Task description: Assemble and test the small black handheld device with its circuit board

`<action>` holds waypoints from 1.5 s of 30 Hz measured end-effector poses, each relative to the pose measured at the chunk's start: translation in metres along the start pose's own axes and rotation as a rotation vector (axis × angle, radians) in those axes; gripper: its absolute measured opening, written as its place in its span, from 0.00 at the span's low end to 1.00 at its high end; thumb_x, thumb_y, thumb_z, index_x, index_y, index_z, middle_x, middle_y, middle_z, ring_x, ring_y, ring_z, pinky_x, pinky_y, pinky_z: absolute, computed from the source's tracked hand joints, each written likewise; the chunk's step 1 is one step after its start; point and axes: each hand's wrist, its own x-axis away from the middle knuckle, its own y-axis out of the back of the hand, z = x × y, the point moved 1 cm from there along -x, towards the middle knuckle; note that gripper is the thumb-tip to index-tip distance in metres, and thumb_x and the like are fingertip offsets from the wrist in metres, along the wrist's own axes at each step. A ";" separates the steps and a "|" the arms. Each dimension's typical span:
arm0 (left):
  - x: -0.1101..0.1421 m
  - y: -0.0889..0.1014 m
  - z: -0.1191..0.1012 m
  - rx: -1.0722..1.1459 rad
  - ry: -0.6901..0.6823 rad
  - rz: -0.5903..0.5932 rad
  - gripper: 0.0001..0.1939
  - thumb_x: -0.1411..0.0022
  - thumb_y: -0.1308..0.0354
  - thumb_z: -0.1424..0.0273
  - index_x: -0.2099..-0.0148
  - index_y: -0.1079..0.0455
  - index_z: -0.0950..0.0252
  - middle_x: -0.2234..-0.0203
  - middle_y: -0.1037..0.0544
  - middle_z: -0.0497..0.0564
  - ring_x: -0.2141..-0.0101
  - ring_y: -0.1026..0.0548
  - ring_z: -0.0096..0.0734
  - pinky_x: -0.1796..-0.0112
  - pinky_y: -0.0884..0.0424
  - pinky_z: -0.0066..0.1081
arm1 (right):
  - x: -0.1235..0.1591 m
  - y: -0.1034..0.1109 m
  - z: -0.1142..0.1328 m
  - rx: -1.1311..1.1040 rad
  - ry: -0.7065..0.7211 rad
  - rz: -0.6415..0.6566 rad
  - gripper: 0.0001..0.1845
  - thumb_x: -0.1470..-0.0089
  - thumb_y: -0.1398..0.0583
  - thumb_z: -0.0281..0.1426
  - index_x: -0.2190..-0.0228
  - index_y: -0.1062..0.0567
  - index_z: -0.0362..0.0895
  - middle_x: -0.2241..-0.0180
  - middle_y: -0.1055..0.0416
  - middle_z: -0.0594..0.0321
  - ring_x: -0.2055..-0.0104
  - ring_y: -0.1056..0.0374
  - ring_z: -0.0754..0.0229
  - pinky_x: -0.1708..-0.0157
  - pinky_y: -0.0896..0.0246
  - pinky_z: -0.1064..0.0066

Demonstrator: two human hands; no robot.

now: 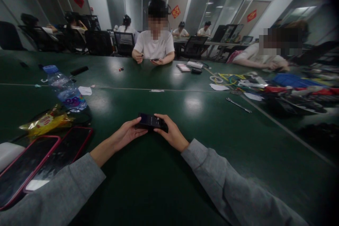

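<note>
A small black rectangular device (148, 120) lies just above the dark green table (185, 169), held between both of my hands. My left hand (128, 133) grips its left end with curled fingers. My right hand (171, 132) closes over its right end, thumb on top. Grey sleeves cover both of my forearms.
Two phones in red cases (39, 162) lie at the near left, beside a yellow snack packet (45, 122) and a water bottle (66, 90). A wrench (238, 105) and a clutter of cables and tools (278, 86) sit to the right. People sit across the table.
</note>
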 end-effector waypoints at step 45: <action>-0.006 0.008 0.001 -0.002 0.006 0.002 0.28 0.35 0.45 0.64 0.38 0.45 0.71 0.51 0.27 0.67 0.53 0.24 0.45 0.46 0.34 0.40 | 0.002 0.003 0.007 -0.074 0.015 -0.219 0.27 0.44 0.40 0.34 0.44 0.39 0.49 0.48 0.35 0.54 0.46 0.36 0.52 0.46 0.38 0.55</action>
